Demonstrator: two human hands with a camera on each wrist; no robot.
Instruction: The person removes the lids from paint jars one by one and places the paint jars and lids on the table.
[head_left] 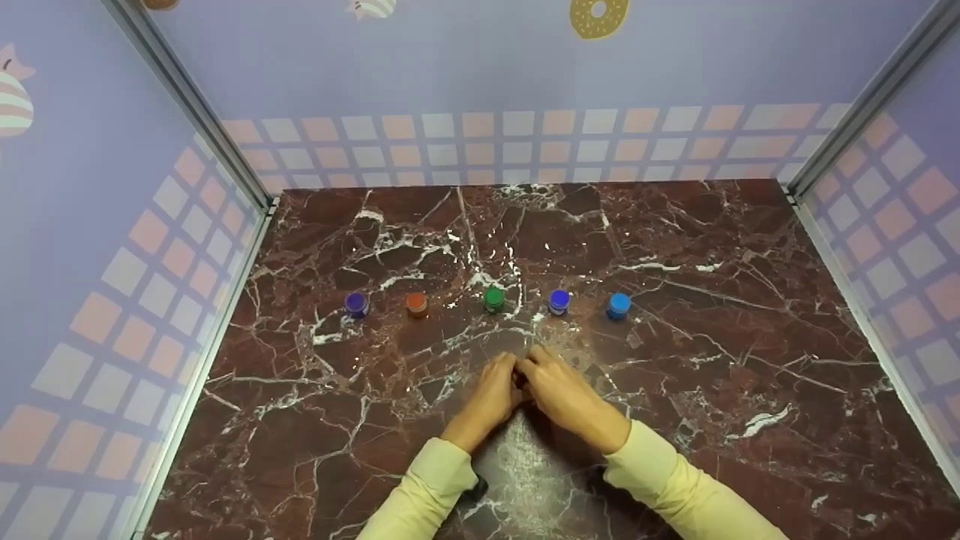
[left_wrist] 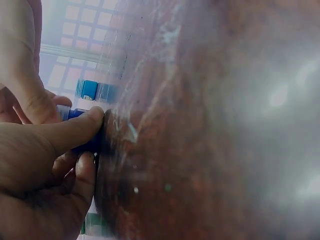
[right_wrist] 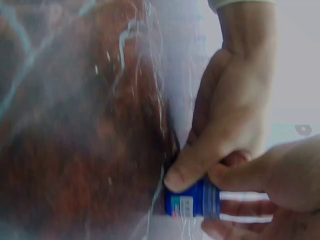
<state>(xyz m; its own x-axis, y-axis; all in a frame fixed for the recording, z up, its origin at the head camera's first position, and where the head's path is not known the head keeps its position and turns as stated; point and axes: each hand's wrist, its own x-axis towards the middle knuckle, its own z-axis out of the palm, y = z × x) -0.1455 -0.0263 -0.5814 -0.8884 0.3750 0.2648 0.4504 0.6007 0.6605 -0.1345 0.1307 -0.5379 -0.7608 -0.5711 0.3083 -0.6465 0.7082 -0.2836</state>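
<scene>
Both hands meet low over the marble-patterned tabletop (head_left: 420, 480), around a small dark-blue jar (right_wrist: 198, 197) with a barcode label and a clear, ridged upper end. The left hand (head_left: 489, 390) pinches the jar's blue body, its thumb pressed along the side near the tabletop. At the clear end, the right hand (head_left: 561, 391) grips with thumb and fingers. In the head view the fingers hide nearly all of this jar. The left wrist view shows its blue side (left_wrist: 89, 146) between the left thumb and fingers.
Beyond the hands stands a row of small paint jars: purple (head_left: 356, 304), orange (head_left: 416, 304), green (head_left: 493, 298), blue (head_left: 559, 301) and light blue (head_left: 618, 305). Patterned panels (head_left: 480, 75) enclose the table at the back and both sides.
</scene>
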